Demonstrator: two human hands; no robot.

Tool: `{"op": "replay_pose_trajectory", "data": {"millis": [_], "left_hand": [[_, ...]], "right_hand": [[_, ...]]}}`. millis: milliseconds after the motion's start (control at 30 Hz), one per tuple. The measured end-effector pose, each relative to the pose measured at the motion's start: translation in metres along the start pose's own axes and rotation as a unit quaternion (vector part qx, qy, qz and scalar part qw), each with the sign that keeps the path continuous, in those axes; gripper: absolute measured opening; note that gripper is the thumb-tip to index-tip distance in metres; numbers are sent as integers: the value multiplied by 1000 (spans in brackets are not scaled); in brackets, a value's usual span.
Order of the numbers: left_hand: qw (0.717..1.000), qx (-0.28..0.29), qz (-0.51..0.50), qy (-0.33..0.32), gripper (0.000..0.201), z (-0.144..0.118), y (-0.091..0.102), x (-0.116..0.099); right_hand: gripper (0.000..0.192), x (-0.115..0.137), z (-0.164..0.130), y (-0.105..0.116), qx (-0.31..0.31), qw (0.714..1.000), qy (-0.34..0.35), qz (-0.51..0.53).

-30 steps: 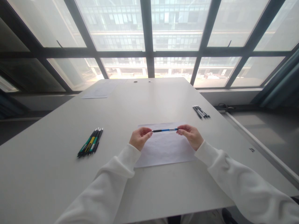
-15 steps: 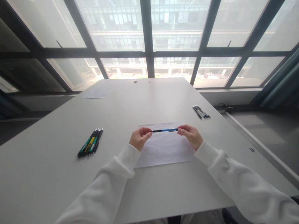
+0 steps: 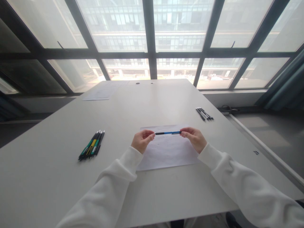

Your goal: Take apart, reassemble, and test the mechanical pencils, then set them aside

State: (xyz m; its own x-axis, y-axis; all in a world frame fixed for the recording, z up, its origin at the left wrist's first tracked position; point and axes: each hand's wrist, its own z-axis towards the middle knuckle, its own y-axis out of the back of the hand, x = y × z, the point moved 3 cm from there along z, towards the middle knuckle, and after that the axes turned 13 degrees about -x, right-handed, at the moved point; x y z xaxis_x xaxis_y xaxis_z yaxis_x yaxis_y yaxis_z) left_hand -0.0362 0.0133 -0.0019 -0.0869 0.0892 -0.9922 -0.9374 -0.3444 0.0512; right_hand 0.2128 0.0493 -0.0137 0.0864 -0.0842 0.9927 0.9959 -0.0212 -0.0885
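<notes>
A blue and black pen (image 3: 167, 133) is held level between both hands, just above a white sheet of paper (image 3: 167, 152) on the white table (image 3: 152, 104). My left hand (image 3: 142, 140) pinches the pen's black end with its fingertips. My right hand (image 3: 194, 138) pinches the other end. Both arms wear white sleeves.
A bundle of green, yellow and black pens (image 3: 92, 145) lies on the table to the left. A smaller bundle of dark pens (image 3: 204, 114) lies at the right, near the table edge. Another sheet of paper (image 3: 101, 92) rests at the far left. Large windows stand behind the table.
The pen has been turned slightly between the fingers; its silver band near the right hand no longer shows. The hands stay in place.
</notes>
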Motion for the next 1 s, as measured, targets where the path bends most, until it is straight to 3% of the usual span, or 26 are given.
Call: {"op": "replay_pose_trajectory", "data": {"millis": [1000], "left_hand": [[1000, 1, 14, -7, 26, -1, 0, 0]], "right_hand": [[33, -4, 2, 1, -4, 1000, 5, -18]]}}
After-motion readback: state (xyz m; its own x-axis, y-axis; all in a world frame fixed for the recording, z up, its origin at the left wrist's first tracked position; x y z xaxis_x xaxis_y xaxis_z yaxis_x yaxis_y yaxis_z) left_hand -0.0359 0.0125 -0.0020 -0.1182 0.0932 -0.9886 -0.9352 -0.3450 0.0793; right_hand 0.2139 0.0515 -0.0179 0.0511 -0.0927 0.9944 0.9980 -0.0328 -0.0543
